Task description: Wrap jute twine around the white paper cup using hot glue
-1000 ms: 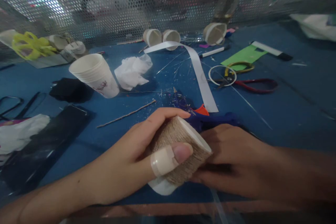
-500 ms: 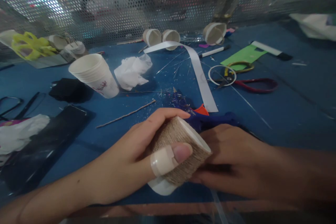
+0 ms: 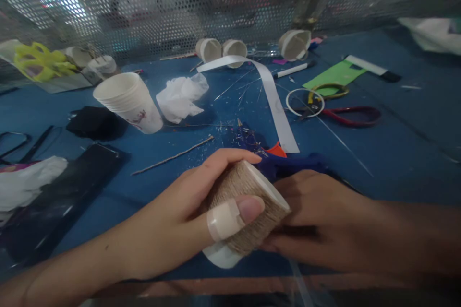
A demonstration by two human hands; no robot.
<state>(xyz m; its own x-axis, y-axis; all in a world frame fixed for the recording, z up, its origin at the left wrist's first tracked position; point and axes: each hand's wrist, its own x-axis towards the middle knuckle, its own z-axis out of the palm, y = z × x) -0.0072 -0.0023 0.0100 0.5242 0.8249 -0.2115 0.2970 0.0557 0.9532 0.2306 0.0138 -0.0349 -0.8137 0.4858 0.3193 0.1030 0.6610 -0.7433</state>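
My left hand (image 3: 183, 216), a bandage round its thumb, is wrapped about a paper cup (image 3: 252, 206) wound with brown jute twine. The cup lies tilted, its white rim to the upper right and a bare white end showing at the lower left. Close against the cup's right side is my right hand (image 3: 317, 220), fingers curled and closed; their tips are hidden behind the cup, so what they grip cannot be made out. Just beyond both hands rests a blue hot glue gun (image 3: 298, 165) with an orange trigger.
Stacked paper cups (image 3: 131, 103), crumpled tissue (image 3: 183, 97) and a twine piece (image 3: 173, 155) lie left of centre. A white strip (image 3: 272, 100), scissors (image 3: 351, 116) and green card (image 3: 333, 78) lie to the right. Behind stand twine-wrapped cups (image 3: 295, 45) and a perforated metal screen (image 3: 230, 5).
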